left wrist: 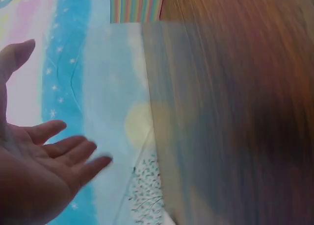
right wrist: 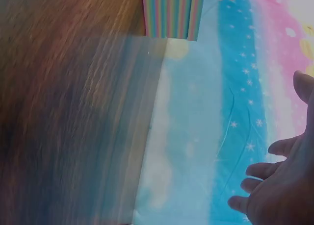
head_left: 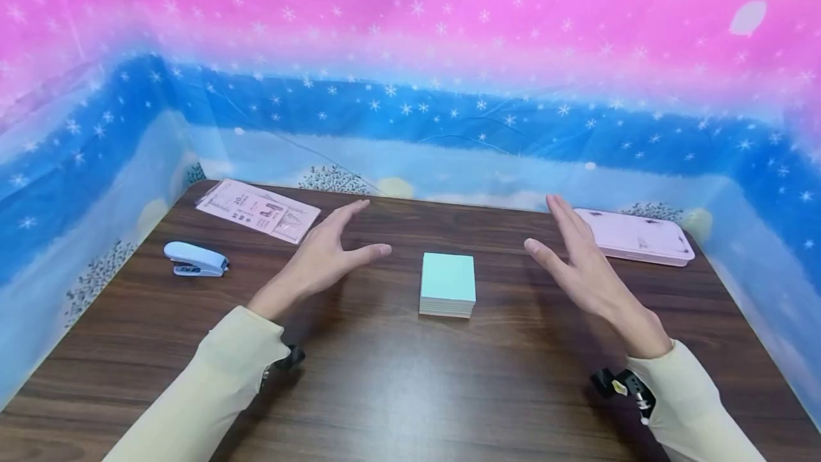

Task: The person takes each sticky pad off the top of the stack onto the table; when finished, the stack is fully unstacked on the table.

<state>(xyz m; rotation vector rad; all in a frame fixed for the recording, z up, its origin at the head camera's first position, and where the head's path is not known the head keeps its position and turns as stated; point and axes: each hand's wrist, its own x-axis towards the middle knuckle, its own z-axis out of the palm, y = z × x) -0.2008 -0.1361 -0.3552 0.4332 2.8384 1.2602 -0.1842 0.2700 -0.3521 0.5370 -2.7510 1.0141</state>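
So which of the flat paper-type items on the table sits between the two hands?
The mint-green paper stack, a square block at the table's middle between both open hands. The pink packet lies far-left; the pink case far-right.

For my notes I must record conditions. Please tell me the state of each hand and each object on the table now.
Left hand: open, fingers straight, above the table, holding nothing.
Right hand: open, fingers straight, holding nothing.
Pale green square paper stack: lying flat between the hands, untouched.
Light blue stapler: closed, resting on the dark wooden table.
Pink flat case: lid closed, lying flat.
Pink printed packet: lying flat, apparently sealed.
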